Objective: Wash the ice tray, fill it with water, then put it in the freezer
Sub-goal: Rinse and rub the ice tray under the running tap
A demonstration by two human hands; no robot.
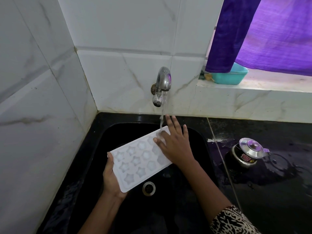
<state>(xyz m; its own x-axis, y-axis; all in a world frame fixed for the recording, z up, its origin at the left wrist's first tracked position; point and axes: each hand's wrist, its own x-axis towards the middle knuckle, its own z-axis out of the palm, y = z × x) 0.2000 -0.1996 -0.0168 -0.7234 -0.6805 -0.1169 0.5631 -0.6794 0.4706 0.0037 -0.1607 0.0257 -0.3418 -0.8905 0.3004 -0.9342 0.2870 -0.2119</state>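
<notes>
The white ice tray [138,159] runs diagonally from the gripping left hand [111,178] up beneath the spread right hand [173,146], under the tap stream [163,114].

A white ice tray [139,159] with star-shaped cups is held tilted over a black sink [194,132], above the drain [148,188]. The left hand [112,179] grips its near short end, thumb on the rim. The right hand [173,143] lies flat, fingers spread, on the far end, where water [162,114] from the steel tap [162,81] lands. A lidded steel pot [248,153] stands on the wet black counter [270,191]; a teal tub [231,76] sits on the sill beneath a purple curtain [270,34].
</notes>
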